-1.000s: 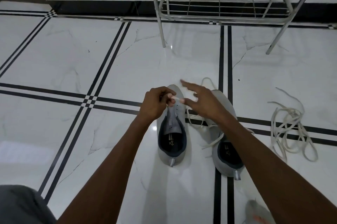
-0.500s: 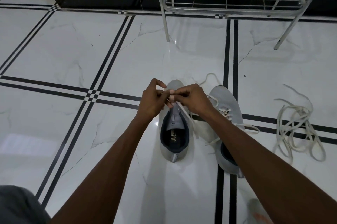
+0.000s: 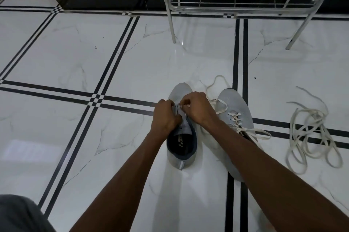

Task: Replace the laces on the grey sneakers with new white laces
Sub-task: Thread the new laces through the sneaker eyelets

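Unlaced grey sneaker [image 3: 181,156] on white floor tiles [image 3: 132,58], my left hand [image 3: 166,116] gripping its tongue, my right hand [image 3: 196,107] pinching white lace [image 3: 180,106] at its eyelets; laced sneaker [image 3: 236,110] just right; loose laces [image 3: 309,133] farther right

grey sneakers [image 3: 180,158], cream laces [image 3: 313,133], white floor [image 3: 132,58] black-striped.

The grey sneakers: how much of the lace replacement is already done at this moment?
Done: the right sneaker already carries a white lace, and a loose pile of laces lies on the floor. In hand: the left hand and right hand work a lace end at the left sneaker. Left: threading almost all of that shoe.
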Demonstrator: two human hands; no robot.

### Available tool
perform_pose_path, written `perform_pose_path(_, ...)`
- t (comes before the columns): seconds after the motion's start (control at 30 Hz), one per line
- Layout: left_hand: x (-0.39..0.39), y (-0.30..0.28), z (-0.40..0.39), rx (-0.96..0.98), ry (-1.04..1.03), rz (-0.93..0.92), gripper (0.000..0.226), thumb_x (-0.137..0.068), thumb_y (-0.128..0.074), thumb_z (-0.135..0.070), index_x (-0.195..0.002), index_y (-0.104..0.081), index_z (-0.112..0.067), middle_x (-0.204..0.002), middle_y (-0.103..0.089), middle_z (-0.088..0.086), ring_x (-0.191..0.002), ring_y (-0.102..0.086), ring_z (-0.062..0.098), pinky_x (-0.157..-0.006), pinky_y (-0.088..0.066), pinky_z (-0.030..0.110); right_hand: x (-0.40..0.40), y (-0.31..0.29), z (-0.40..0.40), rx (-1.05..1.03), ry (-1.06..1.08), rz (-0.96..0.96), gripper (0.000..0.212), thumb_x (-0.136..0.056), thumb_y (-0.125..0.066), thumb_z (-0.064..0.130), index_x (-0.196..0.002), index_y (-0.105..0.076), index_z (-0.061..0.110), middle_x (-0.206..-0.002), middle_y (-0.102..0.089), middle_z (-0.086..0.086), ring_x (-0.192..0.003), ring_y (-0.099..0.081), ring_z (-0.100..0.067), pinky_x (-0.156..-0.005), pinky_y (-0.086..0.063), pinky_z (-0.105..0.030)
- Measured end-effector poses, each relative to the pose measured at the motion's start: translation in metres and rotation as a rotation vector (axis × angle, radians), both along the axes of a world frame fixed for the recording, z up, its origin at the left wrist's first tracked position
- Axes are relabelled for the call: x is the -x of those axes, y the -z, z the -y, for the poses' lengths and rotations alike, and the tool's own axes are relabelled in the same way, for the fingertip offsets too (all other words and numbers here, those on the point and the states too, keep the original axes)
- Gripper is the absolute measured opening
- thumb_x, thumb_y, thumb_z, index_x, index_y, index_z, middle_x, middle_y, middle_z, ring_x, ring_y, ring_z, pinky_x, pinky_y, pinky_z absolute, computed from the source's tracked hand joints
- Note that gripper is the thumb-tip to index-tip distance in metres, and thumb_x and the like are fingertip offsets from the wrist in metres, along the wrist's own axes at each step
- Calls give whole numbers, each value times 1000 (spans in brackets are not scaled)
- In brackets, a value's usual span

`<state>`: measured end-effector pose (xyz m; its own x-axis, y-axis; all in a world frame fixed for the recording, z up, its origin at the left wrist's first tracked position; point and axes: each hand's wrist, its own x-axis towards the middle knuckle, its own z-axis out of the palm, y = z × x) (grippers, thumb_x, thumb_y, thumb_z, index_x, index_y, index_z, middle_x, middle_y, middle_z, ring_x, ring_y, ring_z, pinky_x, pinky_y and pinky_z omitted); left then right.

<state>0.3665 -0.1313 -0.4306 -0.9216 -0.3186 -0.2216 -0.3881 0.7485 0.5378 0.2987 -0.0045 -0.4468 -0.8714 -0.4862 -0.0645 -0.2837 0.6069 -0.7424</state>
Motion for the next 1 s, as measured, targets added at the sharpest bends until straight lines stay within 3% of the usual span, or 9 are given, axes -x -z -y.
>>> perform_pose_path(0.07,2,1,-2,5,-55,-17,21,-92,-66,-17,-100,-73,1,-100,-72,19,-82,-60,22,-76,-46,30,2,5,6,-97,-19,-33,12,-87,-66,11,-82,-77,8,-82,-74,-8,-76,-69,-23,-74,-58,-38)
perform_pose_path(0.17,0,5,2,-79,-91,-73,13,-92,-64,-11,-85,-75,-8,-87,-72,19,-76,-60,22,-76,-48,31,2,6,11,-237,-72,-16,15,-91,-59,10,-89,-74,7,-91,-68,-10,-85,-65,-25,-70,-50,-33)
perform_pose_path(0.33,-5,8,10,-165,-143,-87,28,-96,-65,-18,-121,-74,-10,-117,-75,7,-97,-68,13,-84,-46,19,-8,21,10,-99,74,-54,20,-90,-62,14,-77,-73,3,-90,-60,-13,-82,-60,-25,-72,-50,-41)
perform_pose_path(0.53,-9,14,11,-247,-163,-122,25,-96,-66,-23,-117,-77,-13,-110,-77,4,-90,-72,16,-88,-59,34,-9,27,10,-58,123,-50,23,-86,-63,13,-66,-69,3,-77,-62,-11,-71,-61,-23,-65,-53,-45)
perform_pose_path(0.7,-9,15,14,-264,-118,-110,25,-96,-66,-21,-118,-77,-13,-112,-77,4,-95,-72,16,-89,-61,43,-13,25,10,-72,117,-74,21,-88,-61,16,-73,-67,3,-93,-57,-11,-79,-59,-25,-66,-51,-43)
perform_pose_path(0.8,-11,16,14,-266,-78,-120,26,-96,-67,-22,-118,-77,-13,-114,-77,3,-100,-72,15,-92,-60,41,-12,24,13,-145,99,-75,20,-90,-61,16,-79,-68,2,-103,-56,-11,-84,-60,-25,-64,-47,-35)
perform_pose_path(0.9,-13,17,15,-273,-43,-149,24,-96,-67,-20,-116,-77,-12,-113,-77,3,-100,-72,13,-92,-59,35,-11,27,14,-135,132,-75,18,-91,-62,18,-83,-68,3,-105,-55,-9,-87,-60,-24,-66,-49,-37)
perform_pose_path(1.0,-13,16,16,-315,-32,-150,21,-98,-65,-20,-113,-78,-13,-108,-78,2,-96,-71,11,-88,-58,30,-15,31,13,-94,190,-67,17,-88,-67,20,-75,-65,9,-99,-55,-5,-89,-55,-18,-64,-47,-37)
